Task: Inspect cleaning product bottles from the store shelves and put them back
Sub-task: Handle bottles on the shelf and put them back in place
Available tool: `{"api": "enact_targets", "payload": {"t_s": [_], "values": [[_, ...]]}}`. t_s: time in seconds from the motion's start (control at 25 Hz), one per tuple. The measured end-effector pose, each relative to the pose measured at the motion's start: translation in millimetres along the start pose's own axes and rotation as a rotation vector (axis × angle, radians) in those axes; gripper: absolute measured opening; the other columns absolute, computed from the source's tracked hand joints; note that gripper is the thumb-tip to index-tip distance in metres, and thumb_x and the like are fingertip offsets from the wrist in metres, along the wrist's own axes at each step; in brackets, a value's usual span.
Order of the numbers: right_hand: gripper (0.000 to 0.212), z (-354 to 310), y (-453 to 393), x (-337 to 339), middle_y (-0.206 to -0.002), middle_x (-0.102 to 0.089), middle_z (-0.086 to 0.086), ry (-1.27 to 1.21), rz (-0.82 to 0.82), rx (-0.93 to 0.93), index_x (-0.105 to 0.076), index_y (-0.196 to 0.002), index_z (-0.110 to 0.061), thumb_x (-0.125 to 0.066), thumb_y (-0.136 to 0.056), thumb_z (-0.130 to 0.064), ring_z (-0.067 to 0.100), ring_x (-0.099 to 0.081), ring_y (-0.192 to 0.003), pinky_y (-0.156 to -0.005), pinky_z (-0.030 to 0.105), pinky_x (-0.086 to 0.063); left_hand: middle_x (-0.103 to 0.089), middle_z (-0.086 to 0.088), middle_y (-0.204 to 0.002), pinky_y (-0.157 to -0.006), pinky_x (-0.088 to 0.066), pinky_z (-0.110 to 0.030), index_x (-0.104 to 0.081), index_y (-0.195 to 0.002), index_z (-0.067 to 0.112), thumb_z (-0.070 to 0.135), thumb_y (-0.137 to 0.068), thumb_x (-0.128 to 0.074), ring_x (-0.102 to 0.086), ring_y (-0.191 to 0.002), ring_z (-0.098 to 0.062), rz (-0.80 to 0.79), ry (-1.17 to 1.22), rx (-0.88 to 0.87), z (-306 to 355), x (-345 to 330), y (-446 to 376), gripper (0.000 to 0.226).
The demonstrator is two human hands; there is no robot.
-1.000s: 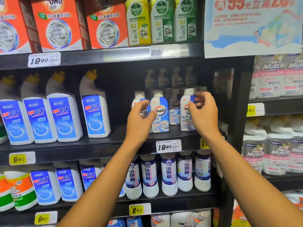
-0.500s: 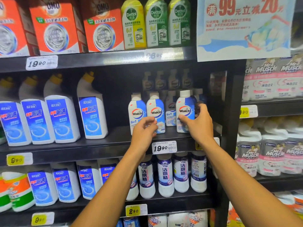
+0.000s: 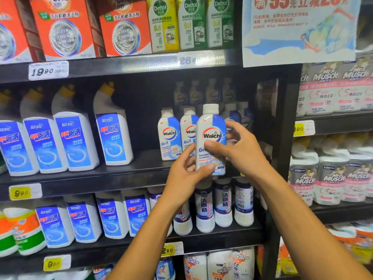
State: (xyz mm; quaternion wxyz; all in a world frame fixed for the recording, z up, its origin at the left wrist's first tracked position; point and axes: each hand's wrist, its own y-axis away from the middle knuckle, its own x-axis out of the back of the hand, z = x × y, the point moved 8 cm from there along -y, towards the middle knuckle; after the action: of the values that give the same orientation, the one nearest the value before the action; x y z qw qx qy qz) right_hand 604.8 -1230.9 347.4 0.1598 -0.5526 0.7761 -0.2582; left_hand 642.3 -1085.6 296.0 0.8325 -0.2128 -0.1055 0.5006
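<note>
- A Walch bottle (image 3: 211, 138) stands upright in both hands, in front of the middle shelf (image 3: 121, 172).
- The right hand (image 3: 240, 150) wraps its right side, thumb across the label.
- The left hand (image 3: 184, 176) fingers (image 3: 203, 171) close around its base.

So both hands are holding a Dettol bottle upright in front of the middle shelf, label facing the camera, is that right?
Not quite: the bottle held by the left hand and right hand is a Walch washing machine cleaner, not Dettol, as the head view shows. The rest holds: both hands, upright, in front of the middle shelf, label facing the camera.
</note>
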Motion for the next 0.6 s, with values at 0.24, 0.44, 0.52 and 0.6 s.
{"api": "enact_targets", "payload": {"t_s": [0.24, 0.44, 0.52, 0.6], "values": [[0.018, 2.3, 25.3, -24.9, -0.1, -0.077, 0.0, -0.198, -0.098, -0.112, -0.064, -0.111, -0.023, -0.063, -0.094, -0.029, 0.017, -0.074, -0.091, -0.064, 0.026, -0.058, -0.073, -0.005, -0.116, -0.082, -0.057, -0.028, -0.055, -0.133, 0.012, 0.013, -0.074, -0.075, -0.07, -0.106, -0.02, -0.004, 0.174, 0.006, 2.6, 19.3, 37.9, 0.062], [0.041, 6.4, 48.2, -48.7, -0.097, -0.078, -0.001, -0.269, -0.095, -0.121, -0.06, -0.121, -0.017, -0.066, -0.085, -0.036, 0.015, -0.075, -0.088, -0.058, 0.029, -0.059, -0.073, -0.006, -0.116, -0.078, -0.057, -0.027, -0.061, -0.125, 0.017, 0.015, -0.082, -0.072, -0.071, -0.104, -0.021, -0.023, 0.171, -0.002, 1.3, 37.3, 66.6, 0.044], [0.046, 11.2, 55.4, -55.7, -0.102, -0.077, -0.001, -0.281, -0.088, -0.128, -0.058, -0.126, -0.016, -0.065, -0.087, -0.038, 0.018, -0.074, -0.094, -0.062, 0.03, -0.059, -0.073, -0.006, -0.116, -0.077, -0.058, -0.028, -0.063, -0.124, 0.019, 0.021, -0.082, -0.073, -0.071, -0.103, -0.022, -0.015, 0.168, 0.007, 0.4, 42.5, 75.6, 0.043], [0.047, 15.7, 60.9, -62.5, -0.107, -0.076, 0.001, -0.295, -0.07, -0.137, -0.06, -0.126, -0.014, -0.065, -0.086, -0.038, 0.021, -0.073, -0.099, -0.068, 0.035, -0.06, -0.073, -0.005, -0.117, -0.079, -0.06, -0.033, -0.063, -0.124, 0.022, 0.027, -0.082, -0.073, -0.071, -0.104, -0.022, -0.016, 0.147, 0.023, -2.2, 45.6, 82.8, 0.043]]}}
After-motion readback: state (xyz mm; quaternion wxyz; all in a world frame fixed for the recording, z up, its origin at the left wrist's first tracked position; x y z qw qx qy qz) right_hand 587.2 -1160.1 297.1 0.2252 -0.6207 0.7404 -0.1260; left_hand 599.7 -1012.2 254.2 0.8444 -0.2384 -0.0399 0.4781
